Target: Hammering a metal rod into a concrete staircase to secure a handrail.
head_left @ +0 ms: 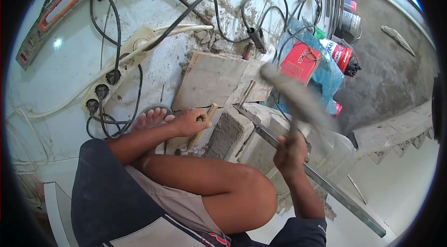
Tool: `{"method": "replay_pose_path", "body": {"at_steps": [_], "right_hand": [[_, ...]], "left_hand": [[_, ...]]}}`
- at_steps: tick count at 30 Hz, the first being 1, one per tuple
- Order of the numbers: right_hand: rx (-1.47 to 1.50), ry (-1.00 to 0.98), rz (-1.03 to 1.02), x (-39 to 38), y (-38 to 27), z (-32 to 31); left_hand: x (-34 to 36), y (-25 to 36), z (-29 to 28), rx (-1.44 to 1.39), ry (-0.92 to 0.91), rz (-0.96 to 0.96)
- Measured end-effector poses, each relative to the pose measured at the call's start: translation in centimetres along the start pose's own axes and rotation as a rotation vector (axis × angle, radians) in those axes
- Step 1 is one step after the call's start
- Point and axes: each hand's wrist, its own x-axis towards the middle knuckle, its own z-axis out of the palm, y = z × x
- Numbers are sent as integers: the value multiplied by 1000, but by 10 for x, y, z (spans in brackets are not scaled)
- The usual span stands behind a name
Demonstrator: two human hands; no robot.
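My right hand (pixel 291 156) is closed round the handle of a trowel (pixel 298 95), whose long grey blade is blurred and looks coated with mortar. My left hand (pixel 191 122) is curled into a fist against the wooden handle of a hammer (pixel 193 141) and seems to grip it. The hammer's head points down beside my bent knee. Between my hands is a step edge with rough wet-looking mortar (pixel 226 133). A long metal straightedge (pixel 321 179) slants from there under my right forearm to the lower right. Beyond my left hand lies a worn wooden board (pixel 212 79).
A white power strip (pixel 122 67) with black plugs and looping cables lies left of my foot. A spirit level (pixel 63 7) is at the upper left. A red box (pixel 300 62) rests on blue plastic sheeting by a red-and-white tin (pixel 339 55). Rubble (pixel 207 38) and tools litter the white tiles.
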Motion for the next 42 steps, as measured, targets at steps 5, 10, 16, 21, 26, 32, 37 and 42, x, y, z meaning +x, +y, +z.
{"method": "replay_pose_path", "body": {"at_steps": [5,10,16,21,26,32,37,42], "right_hand": [[-365,-942,496,-69,26,12],[-39,-340,280,21,-15,-30],[-138,-562,367,-52,27,7],[-299,-941,594,-39,16,9],[19,-216,217,7,-8,-10],[-276,-979,658,-59,44,17],[-172,-482,338,7,-15,-17],[49,-66,72,-25,0,-2]], "left_hand": [[16,-1,-7,30,16,-18],[-5,-10,6,19,-1,15],[10,3,0,-50,-24,-25],[34,-12,-3,40,30,66],[4,-9,-1,-33,-5,-6],[7,14,-8,-24,-44,-68],[-18,-23,15,-9,5,56],[6,-3,0,-14,-35,38]]}}
